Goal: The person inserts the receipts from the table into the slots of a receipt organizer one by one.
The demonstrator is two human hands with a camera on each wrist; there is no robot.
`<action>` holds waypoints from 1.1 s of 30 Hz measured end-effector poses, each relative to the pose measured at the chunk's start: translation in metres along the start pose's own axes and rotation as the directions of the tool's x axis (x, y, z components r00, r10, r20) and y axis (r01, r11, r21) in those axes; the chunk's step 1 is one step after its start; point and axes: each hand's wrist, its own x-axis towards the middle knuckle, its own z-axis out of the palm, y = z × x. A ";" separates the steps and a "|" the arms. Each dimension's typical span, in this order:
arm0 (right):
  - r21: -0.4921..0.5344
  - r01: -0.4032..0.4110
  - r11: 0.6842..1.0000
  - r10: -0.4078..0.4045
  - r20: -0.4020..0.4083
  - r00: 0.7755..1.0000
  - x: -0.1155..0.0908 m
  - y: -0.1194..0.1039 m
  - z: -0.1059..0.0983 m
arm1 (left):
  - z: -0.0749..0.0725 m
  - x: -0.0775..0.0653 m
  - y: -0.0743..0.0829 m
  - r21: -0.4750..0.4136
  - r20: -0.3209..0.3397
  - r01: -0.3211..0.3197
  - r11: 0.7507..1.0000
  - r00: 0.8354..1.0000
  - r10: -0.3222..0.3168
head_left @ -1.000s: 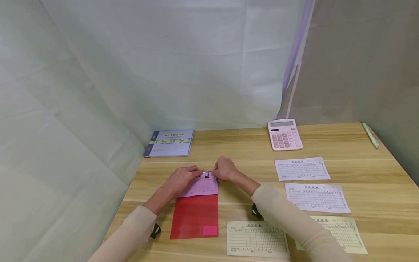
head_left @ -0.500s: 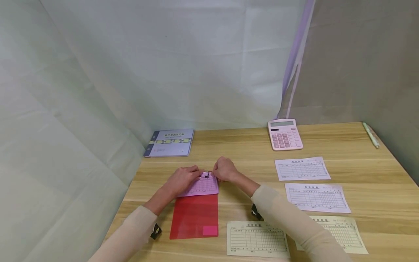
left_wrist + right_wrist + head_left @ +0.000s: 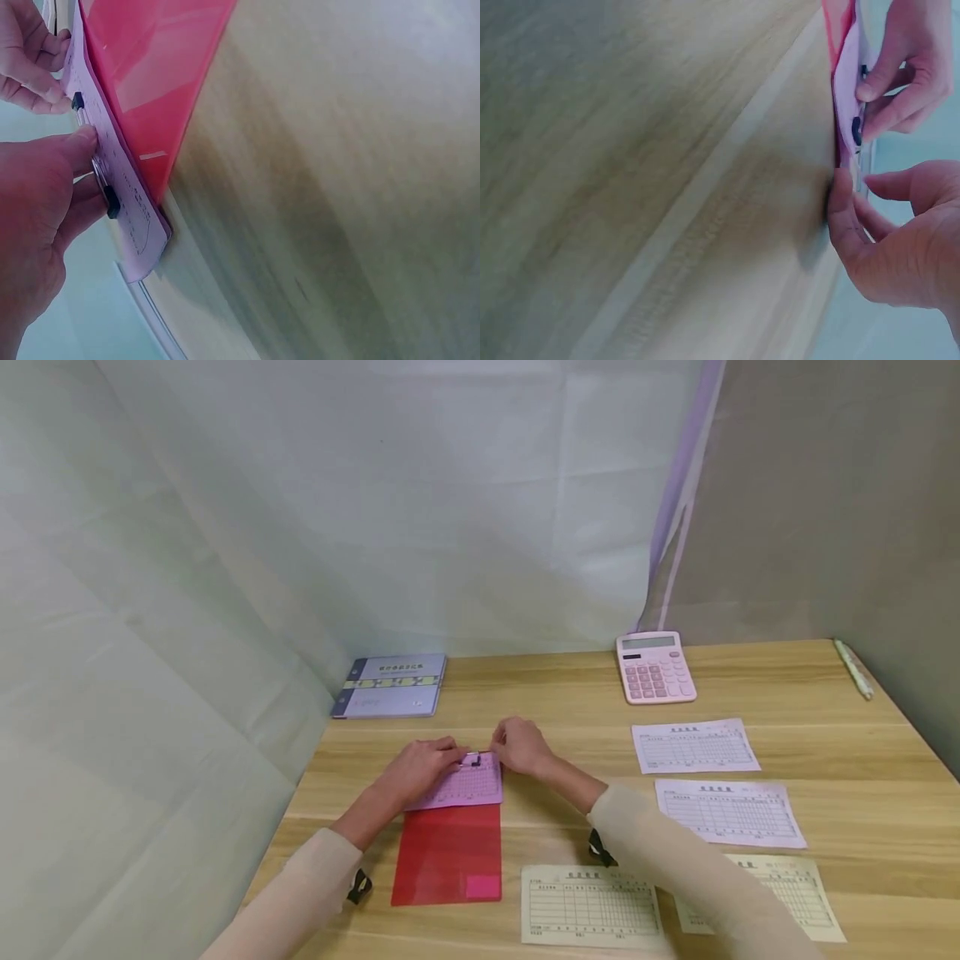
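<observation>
Pinching a metal clip (image 3: 476,762) with black ends, the left hand (image 3: 423,768) works just below the middle of the head view; the left wrist view shows its thumb on the front and fingers behind. The clip lies along the upper edge of a pink slip (image 3: 465,787), which covers the top of a red folder (image 3: 448,852). The right hand (image 3: 522,747) is at the slip's upper right corner, fingers bent; whether they grip the corner I cannot tell. In the right wrist view it sits at the lower right, its index fingertip by the slip's end.

The folder spreads down toward the lower middle of the head view, a bright pink label (image 3: 482,887) in its lower right corner. Right of it lies a yellow form (image 3: 590,906); another yellow form (image 3: 795,893), toward the lower right, is partly covered by the right sleeve (image 3: 682,868). Two white forms (image 3: 694,747) lie above that one. Farther up the wooden tabletop (image 3: 555,693) are a purple-grey notebook (image 3: 390,687) at centre left, a pink calculator (image 3: 655,668) right of centre, and a pale pen (image 3: 853,668) near the right edge.
</observation>
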 end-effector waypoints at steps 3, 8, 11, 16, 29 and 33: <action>0.036 -0.016 0.999 0.015 0.036 0.999 -0.002 0.000 -0.001 | 0.000 0.000 0.000 -0.004 0.010 0.010 1.000 1.000 -0.010; 0.142 -0.077 0.987 0.059 0.125 0.990 -0.005 0.000 -0.001 | 0.000 -0.001 0.001 -0.006 0.004 0.008 1.000 1.000 -0.008; 0.219 -0.126 0.968 0.091 0.162 0.983 -0.007 -0.001 0.000 | 0.000 -0.001 0.001 -0.005 0.004 0.011 1.000 1.000 -0.011; 0.304 -0.182 0.935 0.139 0.156 0.978 -0.010 -0.001 0.004 | 0.001 -0.001 0.001 0.011 0.000 0.005 1.000 1.000 -0.005; 0.361 -0.244 0.900 0.210 0.132 0.969 -0.011 -0.004 0.005 | 0.005 -0.002 -0.003 0.023 -0.061 -0.063 0.998 0.996 0.065; 0.370 -0.256 0.893 0.220 0.137 0.966 -0.012 -0.005 0.005 | 0.005 -0.002 -0.002 0.019 -0.050 -0.055 0.998 0.997 0.056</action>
